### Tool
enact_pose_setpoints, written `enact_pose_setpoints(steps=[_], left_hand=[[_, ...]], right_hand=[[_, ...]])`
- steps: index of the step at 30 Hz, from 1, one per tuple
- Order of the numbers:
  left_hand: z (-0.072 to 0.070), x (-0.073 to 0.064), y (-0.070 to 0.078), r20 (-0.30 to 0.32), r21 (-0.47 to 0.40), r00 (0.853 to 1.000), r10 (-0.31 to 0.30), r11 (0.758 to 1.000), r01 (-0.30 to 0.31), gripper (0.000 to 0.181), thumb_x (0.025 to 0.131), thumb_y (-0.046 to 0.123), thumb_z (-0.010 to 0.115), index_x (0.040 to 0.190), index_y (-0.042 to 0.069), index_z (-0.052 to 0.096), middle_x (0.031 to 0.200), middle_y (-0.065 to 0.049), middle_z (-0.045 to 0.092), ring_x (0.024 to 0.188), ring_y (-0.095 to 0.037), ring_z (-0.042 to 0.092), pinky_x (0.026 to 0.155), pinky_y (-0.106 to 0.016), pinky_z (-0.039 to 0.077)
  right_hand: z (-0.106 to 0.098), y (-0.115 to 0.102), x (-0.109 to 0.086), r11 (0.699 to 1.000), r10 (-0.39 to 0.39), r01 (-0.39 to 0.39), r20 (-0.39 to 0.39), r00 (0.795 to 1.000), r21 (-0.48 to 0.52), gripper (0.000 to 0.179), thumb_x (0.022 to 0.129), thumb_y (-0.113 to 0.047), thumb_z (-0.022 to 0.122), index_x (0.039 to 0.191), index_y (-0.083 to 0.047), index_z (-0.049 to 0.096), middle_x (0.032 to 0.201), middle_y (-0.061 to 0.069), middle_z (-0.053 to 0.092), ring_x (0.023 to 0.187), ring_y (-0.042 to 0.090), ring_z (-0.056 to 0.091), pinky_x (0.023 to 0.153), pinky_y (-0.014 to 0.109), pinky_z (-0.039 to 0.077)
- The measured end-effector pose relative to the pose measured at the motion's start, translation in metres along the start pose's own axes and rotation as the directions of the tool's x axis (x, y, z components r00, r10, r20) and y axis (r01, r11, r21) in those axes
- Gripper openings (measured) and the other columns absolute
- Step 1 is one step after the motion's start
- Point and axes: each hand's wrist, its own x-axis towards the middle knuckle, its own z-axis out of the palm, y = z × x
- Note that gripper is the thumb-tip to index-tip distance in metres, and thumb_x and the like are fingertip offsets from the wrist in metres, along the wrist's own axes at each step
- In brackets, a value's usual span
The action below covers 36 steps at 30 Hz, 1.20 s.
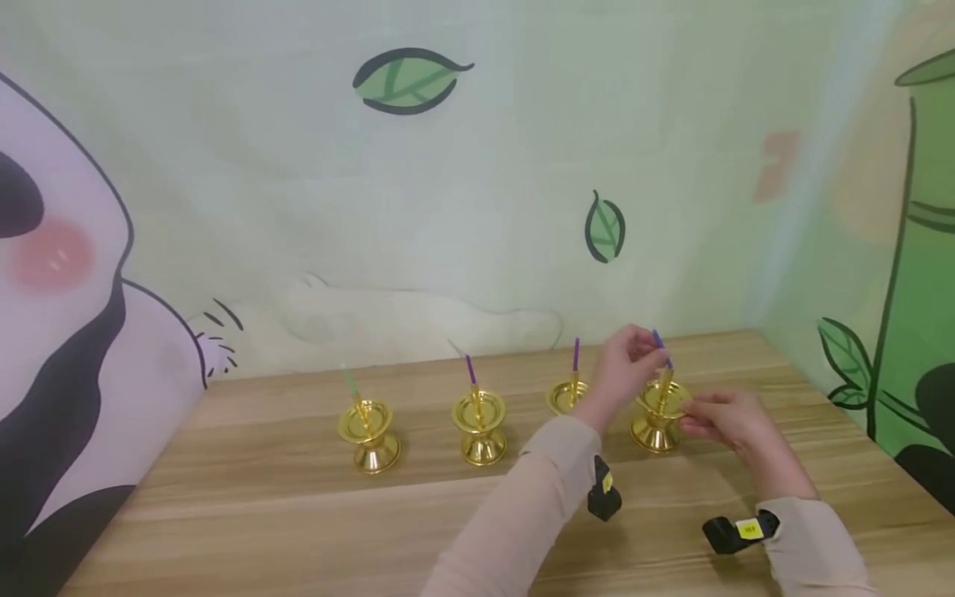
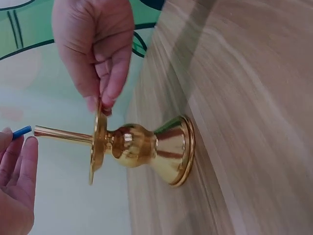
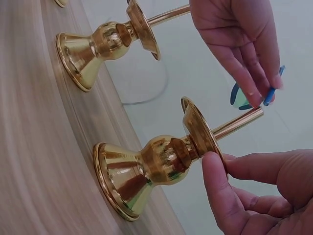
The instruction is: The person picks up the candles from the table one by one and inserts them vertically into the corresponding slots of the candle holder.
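Observation:
Between thumb and fingertips, my left hand (image 1: 630, 365) pinches a thin blue candle (image 1: 658, 339) above the rightmost gold candle holder (image 1: 656, 434). In the left wrist view the lower end of the blue candle (image 2: 21, 131) is close to the mouth of the upright tube (image 2: 63, 134), with a small gap between. My right hand (image 1: 727, 419) pinches the edge of that holder's dish (image 3: 195, 128) from the right side. The holder stands upright, its flared base (image 2: 176, 152) on the table.
Three similar gold holders stand in a row to the left, bearing a green candle (image 1: 350, 381), a purple candle (image 1: 471, 369) and another purple candle (image 1: 576, 355). My left forearm (image 1: 515, 506) crosses in front of the third. A printed cloth (image 1: 477, 207) hangs behind the wooden table (image 1: 298, 531).

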Motion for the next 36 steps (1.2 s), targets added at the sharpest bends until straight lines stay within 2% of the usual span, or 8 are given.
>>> enact_pose_setpoints(steps=[5, 11, 14, 17, 20, 26, 33, 36], left_hand=[[0.001, 0.004, 0.003, -0.004, 0.087, 1.0, 0.02, 0.996, -0.019, 0.012, 0.089, 0.007, 0.064, 0.099, 0.001, 0.059, 0.094, -0.013, 0.068, 0.075, -0.008, 0.061, 0.068, -0.015, 0.054], [0.002, 0.009, 0.005, 0.012, 0.129, 0.999, 0.035, 0.991, -0.037, 0.013, 0.089, 0.007, 0.064, 0.099, 0.0, 0.06, 0.095, -0.014, 0.069, 0.077, -0.009, 0.063, 0.068, -0.012, 0.053], [0.002, 0.008, 0.003, 0.034, 0.188, 0.999, 0.036, 0.981, -0.042, 0.014, 0.089, 0.008, 0.065, 0.1, 0.001, 0.06, 0.096, -0.012, 0.068, 0.079, -0.008, 0.062, 0.07, -0.011, 0.051], [0.001, 0.007, 0.001, 0.061, 0.245, 0.996, 0.059, 0.967, -0.072, 0.014, 0.089, 0.009, 0.064, 0.101, 0.002, 0.06, 0.097, -0.011, 0.068, 0.08, -0.008, 0.061, 0.07, -0.011, 0.05], [0.0, 0.007, 0.0, 0.087, 0.326, 0.992, 0.086, 0.939, -0.11, 0.014, 0.09, 0.01, 0.063, 0.101, 0.002, 0.06, 0.097, -0.01, 0.069, 0.08, -0.007, 0.061, 0.07, -0.009, 0.049], [0.002, 0.009, 0.005, 0.157, 0.483, 0.978, 0.135, 0.853, -0.196, 0.012, 0.092, 0.011, 0.06, 0.101, 0.003, 0.059, 0.099, -0.009, 0.068, 0.089, -0.011, 0.065, 0.075, -0.006, 0.048], [0.004, 0.012, 0.015, 0.236, 0.577, 0.959, 0.156, 0.771, -0.267, 0.013, 0.093, 0.009, 0.059, 0.103, 0.002, 0.059, 0.104, -0.01, 0.07, 0.096, -0.014, 0.066, 0.079, -0.005, 0.047], [0.003, 0.012, 0.017, 0.257, 0.597, 0.955, 0.151, 0.752, -0.28, 0.011, 0.093, 0.008, 0.059, 0.102, 0.001, 0.058, 0.105, -0.01, 0.07, 0.096, -0.015, 0.067, 0.078, -0.005, 0.048]], right_hand=[[-0.001, -0.003, -0.001, 1.0, -0.018, 0.018, 0.003, 1.0, -0.013, 0.048, 0.096, 0.0, 0.046, 0.127, 0.031, 0.025, 0.074, -0.001, 0.065, 0.068, 0.004, 0.066, 0.069, 0.019, 0.058], [-0.003, -0.003, -0.002, 1.0, -0.021, 0.021, 0.003, 1.0, 0.006, 0.049, 0.096, 0.002, 0.045, 0.127, 0.032, 0.022, 0.073, -0.002, 0.065, 0.067, 0.004, 0.066, 0.068, 0.019, 0.058], [-0.001, -0.002, -0.003, 1.0, -0.025, 0.025, 0.003, 1.0, 0.019, 0.049, 0.095, 0.003, 0.046, 0.126, 0.033, 0.023, 0.072, -0.001, 0.065, 0.066, 0.005, 0.066, 0.067, 0.019, 0.058], [0.001, 0.0, -0.004, 1.0, -0.023, 0.023, -0.001, 1.0, 0.018, 0.048, 0.095, 0.003, 0.046, 0.126, 0.033, 0.024, 0.072, 0.0, 0.065, 0.066, 0.005, 0.066, 0.067, 0.02, 0.058], [0.002, 0.002, -0.005, 1.0, -0.015, 0.015, -0.002, 1.0, 0.008, 0.048, 0.095, 0.003, 0.046, 0.125, 0.033, 0.025, 0.072, 0.0, 0.065, 0.066, 0.005, 0.066, 0.067, 0.019, 0.058], [0.0, 0.002, -0.003, 1.0, -0.014, 0.014, -0.006, 1.0, -0.017, 0.049, 0.096, 0.001, 0.045, 0.126, 0.033, 0.024, 0.073, -0.001, 0.064, 0.066, 0.003, 0.065, 0.068, 0.018, 0.058], [-0.001, -0.001, -0.002, 1.0, -0.022, 0.022, -0.02, 1.0, -0.007, 0.046, 0.096, 0.002, 0.045, 0.125, 0.032, 0.027, 0.072, -0.002, 0.064, 0.065, 0.003, 0.065, 0.067, 0.018, 0.058], [0.001, -0.001, -0.001, 1.0, -0.022, 0.022, -0.016, 1.0, -0.002, 0.046, 0.096, 0.002, 0.046, 0.125, 0.032, 0.028, 0.072, -0.002, 0.064, 0.065, 0.003, 0.065, 0.067, 0.018, 0.058]])
